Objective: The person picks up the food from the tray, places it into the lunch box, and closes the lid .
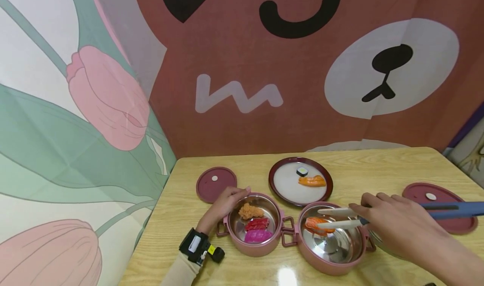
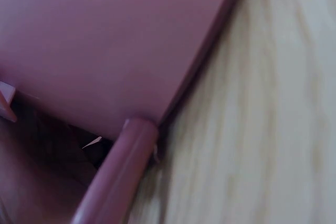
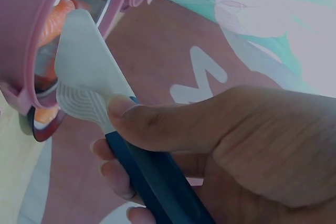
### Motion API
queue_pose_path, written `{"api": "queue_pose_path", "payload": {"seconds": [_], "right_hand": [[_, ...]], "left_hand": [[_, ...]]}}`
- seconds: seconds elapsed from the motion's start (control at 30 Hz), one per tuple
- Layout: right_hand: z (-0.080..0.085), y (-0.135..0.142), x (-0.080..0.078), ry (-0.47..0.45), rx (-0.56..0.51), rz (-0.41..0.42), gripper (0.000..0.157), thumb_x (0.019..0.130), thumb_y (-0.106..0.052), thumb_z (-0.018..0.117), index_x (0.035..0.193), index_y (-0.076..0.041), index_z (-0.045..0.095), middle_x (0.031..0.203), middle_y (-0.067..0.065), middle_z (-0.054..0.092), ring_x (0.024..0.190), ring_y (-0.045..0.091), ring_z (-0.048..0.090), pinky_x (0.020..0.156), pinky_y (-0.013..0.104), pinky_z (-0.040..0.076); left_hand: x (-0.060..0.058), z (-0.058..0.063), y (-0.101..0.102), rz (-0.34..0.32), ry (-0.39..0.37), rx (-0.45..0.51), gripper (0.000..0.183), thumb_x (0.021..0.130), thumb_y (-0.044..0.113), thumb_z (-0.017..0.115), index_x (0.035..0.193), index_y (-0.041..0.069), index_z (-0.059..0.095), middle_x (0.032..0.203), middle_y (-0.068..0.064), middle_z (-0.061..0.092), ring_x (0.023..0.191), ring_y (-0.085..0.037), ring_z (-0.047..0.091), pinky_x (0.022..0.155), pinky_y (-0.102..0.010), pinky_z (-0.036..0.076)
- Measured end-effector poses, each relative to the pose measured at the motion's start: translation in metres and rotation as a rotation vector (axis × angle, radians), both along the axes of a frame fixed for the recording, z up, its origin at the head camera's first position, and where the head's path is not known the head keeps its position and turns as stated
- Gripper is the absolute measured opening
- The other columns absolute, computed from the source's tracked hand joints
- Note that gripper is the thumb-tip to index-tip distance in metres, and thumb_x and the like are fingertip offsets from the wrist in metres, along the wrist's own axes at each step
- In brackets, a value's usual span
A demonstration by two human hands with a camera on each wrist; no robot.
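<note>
My right hand (image 1: 404, 223) holds tongs (image 3: 157, 182) with blue handles and white tips. The tips, spread apart, reach into the right pink pot (image 1: 332, 268). One tip overlaps an orange-and-white striped food piece (image 1: 315, 226) that looks like shrimp; whether they grip it, I cannot tell. My left hand (image 1: 228, 202) rests against the far left side of the left pink pot (image 1: 253, 249), fingers extended along the rim. Inside that pot lie a fried chicken piece (image 1: 251, 211), a red piece (image 1: 257, 224) and a magenta piece (image 1: 258, 236). The left wrist view shows mostly pot wall (image 2: 121, 40).
Behind the pots, a dark-rimmed white plate (image 1: 283, 185) carries a sushi roll (image 1: 302, 171) and an orange piece (image 1: 312, 181). Dark pink lids lie at left (image 1: 215, 189) and right (image 1: 459, 225). The pots' side handles nearly meet between them. A printed cloth hangs behind the wooden table (image 1: 159, 244).
</note>
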State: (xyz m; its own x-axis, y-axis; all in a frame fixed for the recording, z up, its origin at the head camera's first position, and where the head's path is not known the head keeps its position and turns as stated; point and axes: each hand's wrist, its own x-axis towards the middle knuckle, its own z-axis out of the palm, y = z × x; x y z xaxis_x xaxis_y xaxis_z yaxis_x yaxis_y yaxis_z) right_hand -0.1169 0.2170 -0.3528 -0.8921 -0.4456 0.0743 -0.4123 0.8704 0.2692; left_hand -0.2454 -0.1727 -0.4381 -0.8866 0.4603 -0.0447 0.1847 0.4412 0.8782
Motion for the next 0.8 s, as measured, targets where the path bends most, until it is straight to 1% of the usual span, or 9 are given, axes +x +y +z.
{"api": "queue_pose_path", "payload": {"seconds": [0.07,0.17,0.33,0.37,0.47,0.57,0.67,0.8], "right_hand": [[0.004,0.001,0.003,0.035,0.002,0.008,0.046,0.072,-0.023,0.087,0.115,-0.030,0.072,0.096,-0.008,0.063,0.079,0.013,0.060,0.061,0.033,0.048],[0.009,0.002,0.006,0.093,-0.012,0.032,0.043,0.074,-0.022,0.086,0.114,-0.028,0.072,0.095,-0.008,0.062,0.077,0.012,0.059,0.061,0.033,0.049],[0.017,0.003,0.005,0.148,-0.031,0.059,0.051,0.070,-0.026,0.089,0.118,-0.026,0.072,0.096,-0.006,0.063,0.077,0.014,0.059,0.063,0.036,0.051],[0.019,0.004,0.003,0.149,-0.039,0.057,0.052,0.069,-0.027,0.089,0.119,-0.027,0.072,0.097,-0.006,0.063,0.077,0.013,0.059,0.062,0.034,0.051],[0.021,0.007,-0.004,0.140,-0.065,0.050,0.053,0.070,-0.028,0.089,0.119,-0.026,0.071,0.097,-0.006,0.064,0.075,0.011,0.057,0.058,0.032,0.048],[0.022,0.012,-0.013,0.139,-0.098,0.044,0.051,0.072,-0.027,0.088,0.120,-0.025,0.071,0.098,-0.006,0.064,0.073,0.009,0.055,0.055,0.028,0.042],[0.024,0.016,-0.022,0.159,-0.111,0.055,0.052,0.072,-0.024,0.088,0.121,-0.023,0.071,0.100,-0.003,0.066,0.074,0.011,0.057,0.055,0.028,0.042],[0.023,0.018,-0.037,0.165,-0.116,0.070,0.051,0.073,-0.023,0.087,0.121,-0.021,0.071,0.100,-0.001,0.066,0.072,0.012,0.057,0.053,0.027,0.040]], "left_hand": [[0.002,0.004,0.001,0.001,0.008,-0.005,0.048,0.105,0.038,0.045,0.097,0.003,0.076,0.089,-0.006,0.068,0.090,-0.022,0.062,0.086,-0.035,0.046],[0.004,0.006,0.001,0.001,0.013,-0.008,0.047,0.105,0.038,0.045,0.097,0.004,0.076,0.089,-0.007,0.068,0.089,-0.022,0.062,0.086,-0.034,0.046],[0.004,0.006,0.001,0.000,0.005,-0.010,0.048,0.105,0.039,0.044,0.099,0.004,0.076,0.090,-0.009,0.069,0.092,-0.024,0.063,0.088,-0.036,0.046],[0.004,0.006,0.000,0.001,0.004,-0.010,0.048,0.105,0.039,0.044,0.099,0.004,0.076,0.091,-0.009,0.069,0.092,-0.024,0.063,0.089,-0.036,0.046],[0.004,0.006,0.000,0.004,0.003,-0.015,0.048,0.105,0.040,0.044,0.100,0.005,0.076,0.094,-0.010,0.071,0.094,-0.025,0.064,0.090,-0.036,0.046],[0.004,0.005,0.000,0.007,-0.002,-0.017,0.048,0.105,0.040,0.043,0.103,0.005,0.076,0.100,-0.012,0.073,0.100,-0.028,0.066,0.092,-0.035,0.046],[0.004,0.005,0.001,0.013,-0.007,-0.018,0.047,0.106,0.040,0.043,0.104,0.005,0.076,0.105,-0.015,0.073,0.105,-0.031,0.066,0.094,-0.035,0.046],[0.003,0.004,0.001,0.026,-0.010,-0.018,0.048,0.105,0.040,0.044,0.102,0.006,0.077,0.102,-0.014,0.073,0.103,-0.030,0.066,0.093,-0.035,0.046]]}}
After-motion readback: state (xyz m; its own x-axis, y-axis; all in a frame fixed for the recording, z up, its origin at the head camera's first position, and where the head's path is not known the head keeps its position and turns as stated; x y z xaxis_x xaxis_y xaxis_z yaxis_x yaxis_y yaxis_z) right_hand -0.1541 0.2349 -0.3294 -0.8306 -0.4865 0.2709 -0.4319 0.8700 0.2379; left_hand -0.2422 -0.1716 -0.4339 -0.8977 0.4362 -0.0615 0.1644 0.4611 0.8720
